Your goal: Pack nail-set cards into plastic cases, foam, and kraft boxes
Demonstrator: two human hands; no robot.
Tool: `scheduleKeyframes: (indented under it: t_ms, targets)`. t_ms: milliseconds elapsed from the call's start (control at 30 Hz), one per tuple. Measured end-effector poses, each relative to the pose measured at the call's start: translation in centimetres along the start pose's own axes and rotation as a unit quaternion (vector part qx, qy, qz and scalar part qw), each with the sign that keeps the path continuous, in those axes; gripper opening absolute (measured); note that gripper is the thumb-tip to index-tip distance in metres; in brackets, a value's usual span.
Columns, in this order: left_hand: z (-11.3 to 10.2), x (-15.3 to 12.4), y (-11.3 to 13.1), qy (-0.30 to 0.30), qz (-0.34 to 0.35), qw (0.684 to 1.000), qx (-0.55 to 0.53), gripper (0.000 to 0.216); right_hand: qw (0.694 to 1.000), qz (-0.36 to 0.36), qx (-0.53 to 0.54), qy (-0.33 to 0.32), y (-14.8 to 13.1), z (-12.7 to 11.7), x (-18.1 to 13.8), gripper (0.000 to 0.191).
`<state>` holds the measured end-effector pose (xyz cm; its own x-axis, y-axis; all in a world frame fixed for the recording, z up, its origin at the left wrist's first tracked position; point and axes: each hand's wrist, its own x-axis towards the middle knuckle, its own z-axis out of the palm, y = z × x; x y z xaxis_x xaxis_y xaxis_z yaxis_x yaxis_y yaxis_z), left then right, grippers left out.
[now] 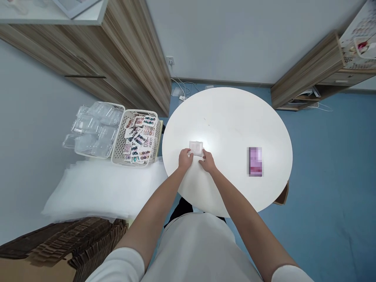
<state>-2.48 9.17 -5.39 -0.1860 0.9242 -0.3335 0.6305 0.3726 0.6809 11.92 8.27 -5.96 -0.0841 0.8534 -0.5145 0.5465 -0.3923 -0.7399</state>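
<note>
On the white round table, a small, flat, see-through plastic package (pixel 196 147) lies between my two hands. Its contents look pale and are too small to make out. My left hand (pixel 185 159) grips its left corner, fingers curled at the edge and thumb pointing inward. At the right edge, my right hand (pixel 208 161) has its index finger against the package, with the thumb lower down near the front corner.
A blurred purple object (pixel 255 161) lies on the table (pixel 229 113) at right. Left of it stand a white basket (pixel 117 150) of carded beads or hair ties, a basket of clear plastic boxes (pixel 94 125), white sheets (pixel 102 190) and folded cardboard (pixel 73 239). A cabinet (pixel 132 58) rises behind.
</note>
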Motion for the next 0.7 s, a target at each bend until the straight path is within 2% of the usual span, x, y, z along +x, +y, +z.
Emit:
scheduleKeyframes:
  t_ms: [200,300,400,533,600,700]
  targets:
    - [-1.1,-0.4,0.8,-0.023,-0.011,0.999,0.028,0.037,0.998,0.057,-0.009,-0.029,-1.2,-1.6,-0.9,0.074]
    - [-2.1,-0.7,1.3,-0.049,-0.029,0.997,0.061,0.044,0.996,0.074,-0.015,-0.049,-1.8,-3.5,-1.7,0.067]
    - [-3.5,-1.6,1.7,-0.095,-0.064,0.991,0.069,0.051,0.994,0.056,-0.010,-0.088,-2.1,-6.1,-3.1,0.055]
    - [-4.9,-4.8,1.1,-0.170,-0.071,0.983,0.012,0.050,0.996,0.007,0.002,-0.085,-1.4,-8.9,-5.9,0.045]
    - [-5.1,-7.2,0.3,-0.166,-0.073,0.983,-0.011,0.050,0.996,-0.017,0.006,-0.084,-0.3,-9.4,-7.4,0.042]
    - [-4.7,-11.4,-1.2,-0.154,-0.101,0.982,-0.039,0.051,0.994,-0.030,0.011,-0.109,1.8,-8.8,-9.4,0.037]
